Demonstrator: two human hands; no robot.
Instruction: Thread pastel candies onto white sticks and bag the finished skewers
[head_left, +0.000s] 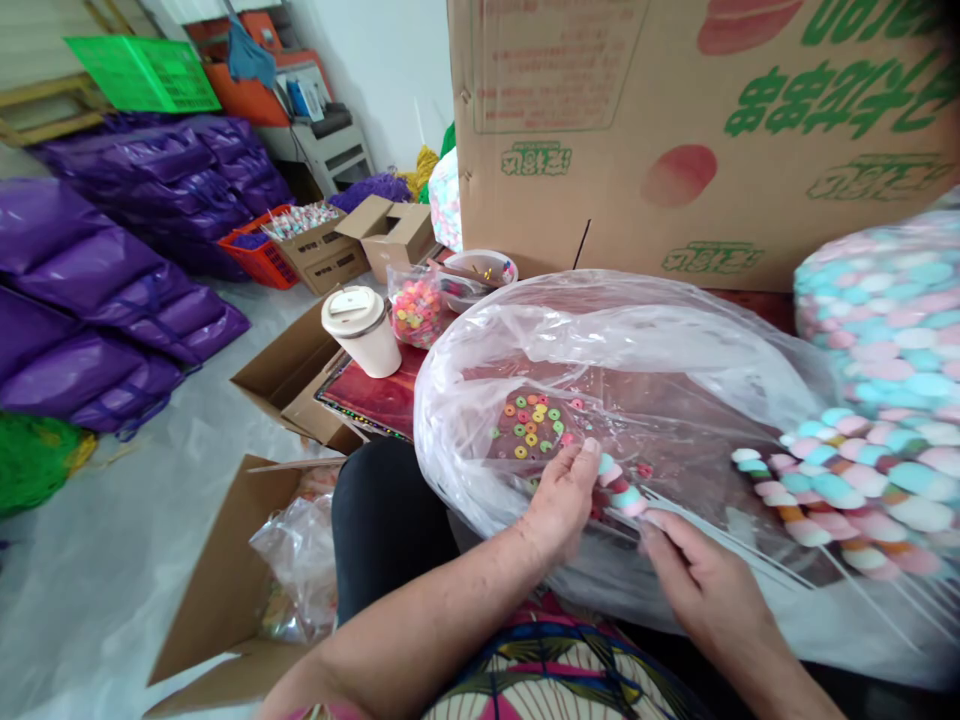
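Observation:
In the head view, a short marshmallow skewer (619, 486) with pink, white, blue and dark red pieces spans the space between my hands. My right hand (701, 565) pinches it at its lower end, near the last marshmallow. At its upper end my left hand (564, 500) has its fingers pressed together against the tip; what the fingertips cover is hidden. Colourful candy rings (532, 428) lie scattered beyond my left hand on clear plastic sheeting (450, 400). Thin white sticks (739, 540) lie beside my right hand. A pile of filled marshmallow skewers (847, 480) rests at the right.
A big bag of marshmallows (892, 310) stands at the right, before a large cardboard box (592, 190). Left on the table are a lidded cup (367, 335), a bag of candy rings (417, 310) and a bowl (502, 268). An open carton (217, 570) sits by my leg.

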